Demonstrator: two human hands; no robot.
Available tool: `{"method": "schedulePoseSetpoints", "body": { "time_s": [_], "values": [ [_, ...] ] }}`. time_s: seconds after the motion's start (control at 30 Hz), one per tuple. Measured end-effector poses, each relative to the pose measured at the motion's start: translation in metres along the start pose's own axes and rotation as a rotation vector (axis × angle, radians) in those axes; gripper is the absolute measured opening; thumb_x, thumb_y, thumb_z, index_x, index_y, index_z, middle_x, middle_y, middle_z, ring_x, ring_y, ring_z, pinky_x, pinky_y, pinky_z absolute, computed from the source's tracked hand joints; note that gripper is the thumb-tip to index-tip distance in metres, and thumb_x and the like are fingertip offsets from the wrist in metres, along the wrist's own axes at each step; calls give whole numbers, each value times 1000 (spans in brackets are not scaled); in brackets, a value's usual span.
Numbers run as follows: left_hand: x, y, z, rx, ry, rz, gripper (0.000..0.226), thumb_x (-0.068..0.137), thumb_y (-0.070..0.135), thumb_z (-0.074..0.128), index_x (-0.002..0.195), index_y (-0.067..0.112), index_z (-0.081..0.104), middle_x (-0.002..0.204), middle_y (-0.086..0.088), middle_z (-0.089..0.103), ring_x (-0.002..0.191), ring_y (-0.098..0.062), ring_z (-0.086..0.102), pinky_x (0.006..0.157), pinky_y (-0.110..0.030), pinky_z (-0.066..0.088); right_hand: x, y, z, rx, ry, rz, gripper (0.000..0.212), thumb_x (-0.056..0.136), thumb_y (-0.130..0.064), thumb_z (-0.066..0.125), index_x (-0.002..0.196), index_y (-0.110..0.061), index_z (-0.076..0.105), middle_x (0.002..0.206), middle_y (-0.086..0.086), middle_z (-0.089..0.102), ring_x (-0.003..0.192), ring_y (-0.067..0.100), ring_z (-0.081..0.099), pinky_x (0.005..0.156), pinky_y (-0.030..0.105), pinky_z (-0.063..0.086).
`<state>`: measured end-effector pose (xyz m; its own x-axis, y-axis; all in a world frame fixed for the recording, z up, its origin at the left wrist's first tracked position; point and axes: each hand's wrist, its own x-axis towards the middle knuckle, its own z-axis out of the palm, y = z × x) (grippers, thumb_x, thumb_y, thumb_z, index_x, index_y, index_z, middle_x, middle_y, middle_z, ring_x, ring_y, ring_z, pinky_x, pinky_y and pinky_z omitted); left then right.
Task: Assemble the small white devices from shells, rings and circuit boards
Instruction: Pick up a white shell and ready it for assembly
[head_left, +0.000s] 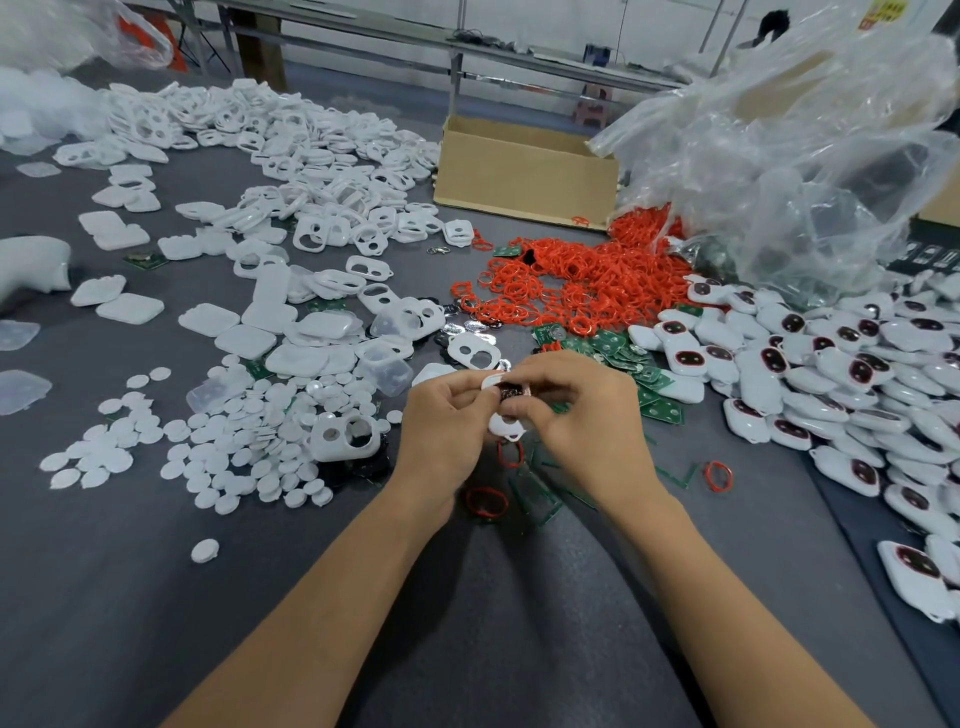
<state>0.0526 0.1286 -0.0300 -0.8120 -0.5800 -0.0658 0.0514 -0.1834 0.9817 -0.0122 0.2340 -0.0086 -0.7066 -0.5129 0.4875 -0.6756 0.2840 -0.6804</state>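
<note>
My left hand (447, 421) and my right hand (576, 410) meet over the grey table and together pinch a small white shell (501, 387) with a dark, reddish inside; most of it is hidden by my fingers. A heap of red rings (571, 280) lies just beyond my hands. Green circuit boards (613, 348) are scattered between that heap and my right hand. Empty white shells (311, 171) are piled at the far left. Assembled white devices (831, 364) with dark red-rimmed windows are heaped on the right.
White round discs (234, 441) spread to the left of my hands. A cardboard box (524, 176) and a large clear plastic bag (805, 156) stand at the back right. Loose red rings (485, 501) and green strips lie under my wrists.
</note>
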Motion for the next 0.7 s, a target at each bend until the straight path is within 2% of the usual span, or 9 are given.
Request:
{"method": "schedulePoseSetpoints", "body": {
  "time_s": [0.07,0.17,0.27,0.37,0.53,0.6,0.7],
  "values": [
    [0,0,-1,4,13,8,25,94,0,55,86,17,71,71,-3,74,56,-18,64,62,-38,58,-1,-2,0,117,-6,105,27,71,5,75,86,-17,71,77,-5,69,66,1,64,68,17,52],
    [-1,0,0,50,42,41,26,92,1,57,85,21,72,75,-4,75,65,-17,67,73,-44,59,-1,-3,-1,179,-26,169,21,76,4,72,87,-13,68,72,-5,68,57,-2,63,58,12,47],
    [-4,0,2,138,8,80,22,92,3,57,91,18,72,82,-8,76,69,-22,68,77,-52,58,0,-3,-2,151,-32,205,16,77,1,72,83,-13,69,68,-2,67,58,10,65,59,22,51],
    [-4,1,1,132,-31,72,17,92,2,58,98,11,71,82,-11,75,69,-24,68,77,-54,58,1,-2,-4,185,-20,218,21,75,4,73,80,-16,68,68,1,66,61,15,59,64,31,53],
    [-3,3,-2,155,-83,61,6,90,-2,62,93,3,63,80,-14,74,70,-34,72,64,-44,61,0,0,-6,185,-44,159,23,77,8,70,85,-12,76,76,6,73,66,11,64,65,24,53],
    [-3,3,-3,181,-98,58,6,89,-2,63,93,2,59,79,-14,74,65,-31,72,62,-40,62,0,0,-7,118,-55,94,24,78,7,69,90,-12,77,83,1,73,76,10,67,72,24,53],
    [-2,4,-4,141,-128,32,12,90,-2,62,92,8,58,75,-8,75,62,-25,72,62,-36,62,1,0,-9,33,-75,-25,24,80,6,67,95,-10,76,88,0,72,82,12,66,76,25,51]
  ]
}}
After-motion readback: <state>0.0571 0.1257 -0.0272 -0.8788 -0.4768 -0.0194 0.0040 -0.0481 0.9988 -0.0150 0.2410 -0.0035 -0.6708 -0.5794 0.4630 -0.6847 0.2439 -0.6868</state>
